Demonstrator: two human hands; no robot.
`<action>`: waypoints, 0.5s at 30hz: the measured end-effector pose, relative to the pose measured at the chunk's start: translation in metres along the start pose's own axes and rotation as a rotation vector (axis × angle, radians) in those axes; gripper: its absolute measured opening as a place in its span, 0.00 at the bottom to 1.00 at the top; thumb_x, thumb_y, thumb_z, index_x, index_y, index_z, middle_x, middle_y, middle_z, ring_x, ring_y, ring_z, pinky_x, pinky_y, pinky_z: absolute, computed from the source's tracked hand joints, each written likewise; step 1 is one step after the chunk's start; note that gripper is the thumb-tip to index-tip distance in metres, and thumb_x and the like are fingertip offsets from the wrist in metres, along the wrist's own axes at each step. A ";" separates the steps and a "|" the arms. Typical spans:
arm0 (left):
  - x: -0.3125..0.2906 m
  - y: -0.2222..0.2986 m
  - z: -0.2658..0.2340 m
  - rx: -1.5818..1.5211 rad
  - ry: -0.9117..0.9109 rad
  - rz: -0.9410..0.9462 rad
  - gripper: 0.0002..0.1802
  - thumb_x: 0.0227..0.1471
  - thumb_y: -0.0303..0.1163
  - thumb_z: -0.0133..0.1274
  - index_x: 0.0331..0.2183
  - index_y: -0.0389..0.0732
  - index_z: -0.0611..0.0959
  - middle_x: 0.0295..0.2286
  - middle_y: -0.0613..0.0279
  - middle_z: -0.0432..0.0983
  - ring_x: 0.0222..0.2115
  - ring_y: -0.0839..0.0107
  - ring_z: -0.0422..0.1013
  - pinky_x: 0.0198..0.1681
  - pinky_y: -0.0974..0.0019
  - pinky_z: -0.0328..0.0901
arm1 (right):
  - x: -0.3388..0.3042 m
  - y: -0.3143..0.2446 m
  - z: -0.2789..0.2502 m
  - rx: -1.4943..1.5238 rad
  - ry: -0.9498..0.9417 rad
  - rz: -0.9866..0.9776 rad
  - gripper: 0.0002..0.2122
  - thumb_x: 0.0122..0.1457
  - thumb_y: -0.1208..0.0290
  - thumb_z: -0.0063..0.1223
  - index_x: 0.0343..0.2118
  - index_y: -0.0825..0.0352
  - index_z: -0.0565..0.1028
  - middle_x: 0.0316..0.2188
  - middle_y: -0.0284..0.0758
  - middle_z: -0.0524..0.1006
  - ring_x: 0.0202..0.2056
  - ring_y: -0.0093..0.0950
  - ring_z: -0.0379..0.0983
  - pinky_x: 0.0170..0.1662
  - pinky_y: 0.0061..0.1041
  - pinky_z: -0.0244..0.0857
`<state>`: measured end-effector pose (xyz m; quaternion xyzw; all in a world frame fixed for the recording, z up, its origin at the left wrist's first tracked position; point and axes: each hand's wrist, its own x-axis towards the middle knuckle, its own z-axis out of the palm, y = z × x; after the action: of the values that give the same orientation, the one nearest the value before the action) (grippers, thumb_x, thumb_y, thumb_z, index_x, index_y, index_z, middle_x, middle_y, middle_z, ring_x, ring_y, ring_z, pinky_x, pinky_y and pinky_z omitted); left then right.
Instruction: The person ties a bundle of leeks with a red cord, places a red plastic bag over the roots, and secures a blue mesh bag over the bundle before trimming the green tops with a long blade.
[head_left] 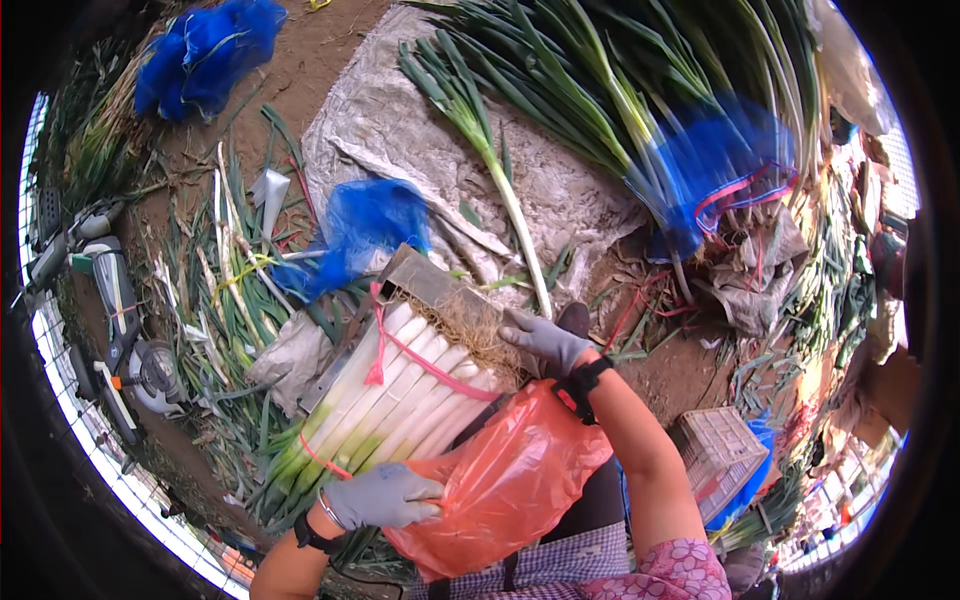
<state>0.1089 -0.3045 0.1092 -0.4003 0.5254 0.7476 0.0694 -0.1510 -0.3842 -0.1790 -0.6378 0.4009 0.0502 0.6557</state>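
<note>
A thick bundle of large green onions (395,375) lies slanted before me in a metal holder (430,275), white stalks up and brown roots (465,325) at its far end. Pink ties (435,368) cross the stalks. An orange plastic bag (520,480) spreads over my lap along the near side of the bundle. My gloved left hand (382,496) is closed on the bag's edge beside the green leaf end. At the root end, my gloved right hand (548,338) rests with its fingers stretched out against the roots.
More green onions (590,90), partly wrapped in blue netting (715,170), lie on a pale sheet (350,110). A loose stalk (515,215) lies nearer. Blue mesh (375,225) and leaf scraps are left of it. A plastic crate (715,455) stands right; a tape-dispenser-like tool (155,375) is far left.
</note>
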 end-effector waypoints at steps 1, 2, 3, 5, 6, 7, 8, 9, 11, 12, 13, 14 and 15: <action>0.002 -0.011 0.007 -0.084 -0.009 -0.058 0.12 0.50 0.41 0.50 0.30 0.43 0.78 0.25 0.51 0.74 0.28 0.50 0.71 0.31 0.55 0.64 | 0.027 0.015 0.013 -0.007 -0.008 -0.004 0.33 0.59 0.42 0.42 0.57 0.67 0.62 0.48 0.47 0.72 0.48 0.38 0.70 0.52 0.30 0.61; 0.001 -0.020 0.013 -0.111 0.025 -0.033 0.12 0.51 0.41 0.50 0.30 0.43 0.78 0.24 0.51 0.74 0.28 0.51 0.71 0.31 0.55 0.64 | 0.051 0.023 0.021 0.089 -0.127 0.035 0.35 0.58 0.39 0.39 0.56 0.67 0.63 0.48 0.48 0.72 0.48 0.39 0.70 0.53 0.31 0.60; 0.002 -0.025 0.017 -0.197 0.049 -0.063 0.12 0.51 0.41 0.50 0.30 0.43 0.78 0.24 0.51 0.74 0.27 0.51 0.71 0.30 0.55 0.64 | 0.071 0.033 0.024 0.184 -0.242 0.078 0.37 0.57 0.36 0.36 0.55 0.67 0.65 0.48 0.48 0.72 0.48 0.40 0.70 0.53 0.31 0.59; 0.002 -0.040 0.027 -0.303 0.079 -0.107 0.12 0.51 0.41 0.50 0.31 0.42 0.78 0.24 0.51 0.74 0.27 0.52 0.72 0.30 0.55 0.64 | 0.105 0.035 0.025 0.171 -0.347 0.111 0.38 0.56 0.34 0.35 0.52 0.69 0.68 0.46 0.48 0.73 0.47 0.40 0.70 0.52 0.31 0.60; 0.003 -0.050 0.033 -0.324 0.060 -0.116 0.13 0.51 0.42 0.50 0.30 0.42 0.78 0.23 0.51 0.74 0.26 0.53 0.72 0.30 0.56 0.64 | 0.117 0.034 0.025 0.158 -0.435 0.143 0.39 0.55 0.33 0.34 0.50 0.70 0.70 0.45 0.47 0.75 0.46 0.39 0.71 0.51 0.31 0.60; 0.010 -0.059 0.039 -0.340 0.034 -0.102 0.13 0.51 0.42 0.51 0.29 0.41 0.78 0.23 0.52 0.74 0.26 0.53 0.72 0.30 0.56 0.64 | 0.126 0.049 0.029 0.178 -0.477 0.266 0.40 0.53 0.30 0.34 0.43 0.71 0.75 0.41 0.45 0.76 0.43 0.39 0.71 0.49 0.32 0.62; 0.015 -0.068 0.049 -0.355 0.040 -0.100 0.13 0.51 0.42 0.51 0.29 0.41 0.78 0.23 0.52 0.74 0.26 0.53 0.72 0.30 0.56 0.64 | 0.132 0.045 0.038 0.189 -0.472 0.319 0.41 0.52 0.28 0.33 0.41 0.71 0.75 0.39 0.43 0.77 0.41 0.38 0.72 0.46 0.33 0.63; 0.020 -0.077 0.058 -0.262 0.177 0.025 0.12 0.50 0.38 0.50 0.29 0.39 0.78 0.24 0.51 0.73 0.26 0.52 0.71 0.29 0.56 0.64 | 0.132 0.045 0.038 0.204 -0.456 0.313 0.42 0.52 0.28 0.32 0.41 0.71 0.75 0.38 0.44 0.77 0.41 0.37 0.72 0.46 0.33 0.63; 0.026 -0.082 0.072 -0.183 0.325 0.142 0.10 0.50 0.35 0.49 0.29 0.38 0.77 0.25 0.51 0.73 0.25 0.51 0.69 0.27 0.56 0.64 | 0.128 0.014 0.033 0.173 -0.403 0.335 0.41 0.52 0.29 0.34 0.40 0.71 0.76 0.37 0.44 0.77 0.39 0.36 0.73 0.46 0.31 0.63; 0.034 -0.079 0.075 -0.256 0.395 0.117 0.09 0.49 0.34 0.50 0.26 0.38 0.76 0.23 0.52 0.71 0.24 0.51 0.69 0.26 0.56 0.63 | 0.128 0.030 0.032 0.160 -0.401 0.346 0.41 0.52 0.29 0.34 0.40 0.71 0.76 0.37 0.44 0.77 0.39 0.36 0.73 0.46 0.31 0.63; 0.042 -0.075 0.075 -0.326 0.455 0.103 0.09 0.47 0.34 0.50 0.22 0.39 0.75 0.20 0.53 0.70 0.22 0.50 0.68 0.24 0.55 0.62 | 0.126 0.054 0.030 0.190 -0.343 0.348 0.40 0.52 0.29 0.35 0.40 0.71 0.76 0.36 0.43 0.77 0.38 0.35 0.73 0.46 0.30 0.64; 0.045 -0.072 0.069 -0.336 0.451 0.114 0.09 0.47 0.34 0.50 0.22 0.39 0.75 0.20 0.53 0.70 0.22 0.50 0.68 0.24 0.55 0.62 | 0.126 0.061 0.027 0.225 -0.298 0.344 0.39 0.53 0.30 0.36 0.40 0.71 0.76 0.35 0.42 0.77 0.37 0.35 0.73 0.46 0.29 0.64; 0.048 -0.069 0.061 -0.328 0.362 0.090 0.09 0.47 0.34 0.50 0.22 0.38 0.75 0.20 0.53 0.70 0.23 0.51 0.68 0.25 0.55 0.62 | 0.120 0.069 0.021 0.218 -0.293 0.355 0.39 0.53 0.30 0.36 0.40 0.71 0.76 0.35 0.42 0.77 0.37 0.35 0.73 0.46 0.29 0.64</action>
<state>0.0813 -0.2383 0.0347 -0.5098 0.4180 0.7415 -0.1249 -0.1006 -0.4064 -0.3077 -0.4688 0.4104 0.2131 0.7525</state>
